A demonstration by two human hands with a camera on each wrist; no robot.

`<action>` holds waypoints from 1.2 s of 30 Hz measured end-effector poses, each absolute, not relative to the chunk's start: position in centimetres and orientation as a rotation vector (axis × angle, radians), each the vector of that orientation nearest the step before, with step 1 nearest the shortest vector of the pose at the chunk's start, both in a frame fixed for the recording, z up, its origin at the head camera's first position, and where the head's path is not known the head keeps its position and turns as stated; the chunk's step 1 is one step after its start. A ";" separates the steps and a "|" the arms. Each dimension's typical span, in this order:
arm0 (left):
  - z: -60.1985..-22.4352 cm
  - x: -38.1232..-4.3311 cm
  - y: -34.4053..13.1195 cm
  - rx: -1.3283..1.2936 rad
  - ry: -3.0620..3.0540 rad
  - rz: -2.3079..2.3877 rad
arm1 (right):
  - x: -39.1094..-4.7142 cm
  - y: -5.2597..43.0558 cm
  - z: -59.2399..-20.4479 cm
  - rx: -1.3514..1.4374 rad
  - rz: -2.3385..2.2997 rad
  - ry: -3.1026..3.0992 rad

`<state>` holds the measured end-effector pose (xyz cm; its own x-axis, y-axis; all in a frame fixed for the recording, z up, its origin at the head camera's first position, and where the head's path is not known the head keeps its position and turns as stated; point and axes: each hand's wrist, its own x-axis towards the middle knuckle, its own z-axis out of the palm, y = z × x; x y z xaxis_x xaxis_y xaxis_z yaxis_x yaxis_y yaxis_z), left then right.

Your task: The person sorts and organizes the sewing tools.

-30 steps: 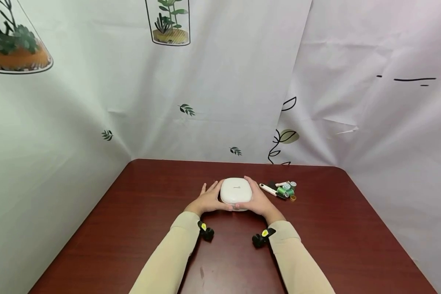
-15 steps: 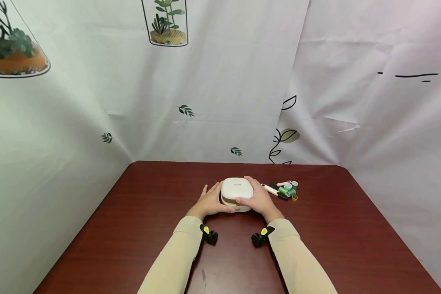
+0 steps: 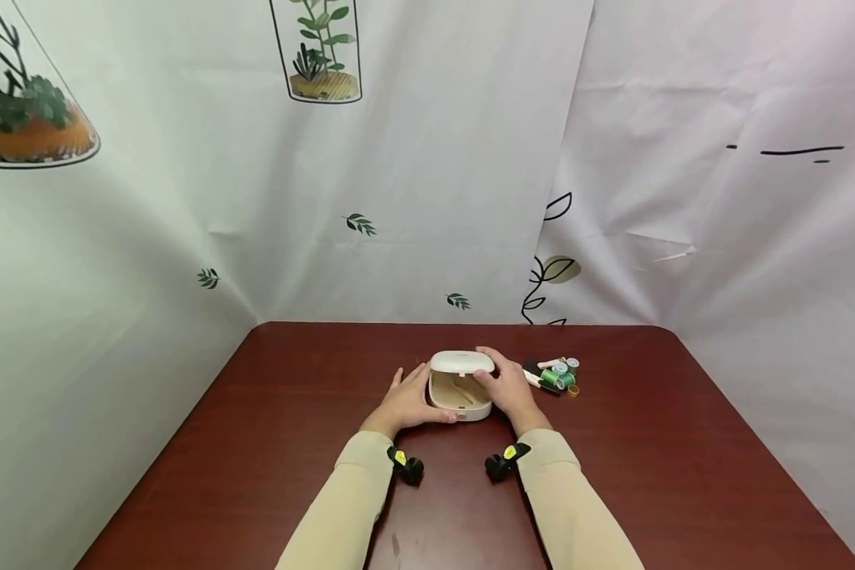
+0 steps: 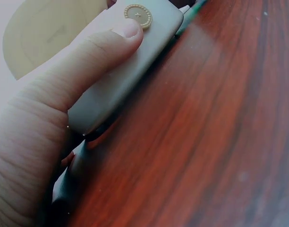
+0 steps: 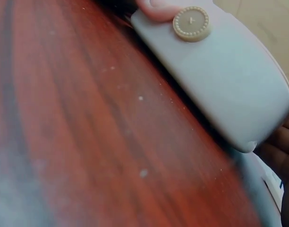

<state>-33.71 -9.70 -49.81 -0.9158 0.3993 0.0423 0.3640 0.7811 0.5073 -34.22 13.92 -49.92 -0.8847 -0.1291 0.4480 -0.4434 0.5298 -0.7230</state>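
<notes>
A white hinged case (image 3: 473, 414) with rounded corners stands on the table, its lid (image 3: 461, 362) tilted up and a beige inside showing. My left hand (image 3: 406, 404) holds the base from the left. In the left wrist view that thumb lies on the front wall beside a round beaded button (image 4: 138, 16); the fingers behind are mostly hidden. On the right side, my right hand (image 3: 509, 389) grips the raised lid, with the thumb at its front edge. The right wrist view shows the same round button (image 5: 191, 23) on the case front.
Close to the right of the case lie several thread spools (image 3: 560, 374), green and pale. A white-and-black tool (image 3: 533, 379) is partly hidden behind my right hand, and a small golden ring (image 3: 573, 391) lies beside the spools. White printed cloth hangs behind the table (image 3: 613, 443).
The case lid has gone from closed to swung up and back, lifted by my right hand. My left hand has stayed on the base.
</notes>
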 end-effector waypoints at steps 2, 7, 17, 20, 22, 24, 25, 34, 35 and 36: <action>-49.8 -33.6 -9.7 0.617 2.891 0.813 | -34.4 13.9 -50.1 0.476 1.295 -2.387; -49.8 -33.6 -9.9 0.619 2.895 0.812 | -35.1 13.7 -50.4 0.449 1.377 -2.302; -49.9 -33.5 -9.9 0.670 2.910 0.823 | -35.9 13.1 -50.2 0.143 1.487 -2.368; -50.0 -33.4 -9.8 0.669 2.911 0.825 | -35.9 12.7 -49.7 0.010 1.549 -2.442; -50.0 -33.3 -9.8 0.670 2.914 0.825 | -36.0 12.6 -49.3 -0.044 1.564 -2.508; -50.1 -33.1 -9.7 0.674 2.913 0.833 | -36.1 12.5 -49.1 -0.063 1.557 -2.573; -50.1 -33.1 -9.7 0.675 2.911 0.839 | -36.2 12.6 -49.0 -0.067 1.556 -2.601; -50.3 -33.2 -9.7 0.654 2.915 0.839 | -36.8 13.8 -49.2 0.161 1.600 -2.698; -50.4 -33.3 -9.7 0.649 2.916 0.836 | -36.9 13.9 -49.2 0.192 1.599 -2.695; -50.4 -33.3 -9.8 0.643 2.918 0.832 | -37.0 13.9 -49.3 0.213 1.607 -2.694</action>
<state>-33.32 -9.77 -50.38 -0.9132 0.4009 0.0735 0.3794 0.7700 0.5130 -36.99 13.94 -49.27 -0.9908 -0.1177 0.0672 -0.1150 0.4683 -0.8760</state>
